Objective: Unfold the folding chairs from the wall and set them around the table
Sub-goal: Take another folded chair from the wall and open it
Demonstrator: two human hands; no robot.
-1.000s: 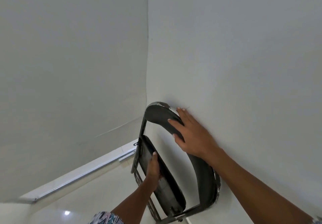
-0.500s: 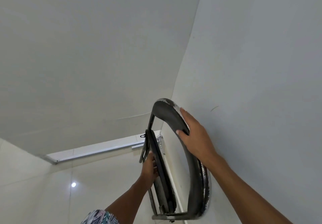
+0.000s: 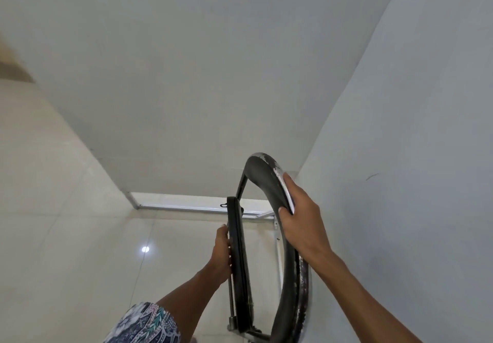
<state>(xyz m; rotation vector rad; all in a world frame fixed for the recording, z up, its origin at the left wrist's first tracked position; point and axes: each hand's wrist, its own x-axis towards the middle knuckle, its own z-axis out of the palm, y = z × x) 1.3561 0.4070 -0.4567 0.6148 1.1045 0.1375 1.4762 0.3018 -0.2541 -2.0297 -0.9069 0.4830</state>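
Observation:
A folded black folding chair with a worn metal frame stands close to the grey wall at the lower middle. My right hand grips the curved top of its backrest, thumb on the inner face. My left hand holds the left edge of the folded seat, fingers curled round the seat's frame. The chair is seen nearly edge-on and its legs run out of view at the bottom. No table is in view.
Two grey walls meet in a corner just behind the chair. A pale tiled floor spreads to the left, with a metal floor strip along the far wall's base. A brown edge shows at far left.
The view has swung left and the chair has turned from face-on to nearly edge-on, coming away from the right wall. Both hands have kept their hold on backrest and seat.

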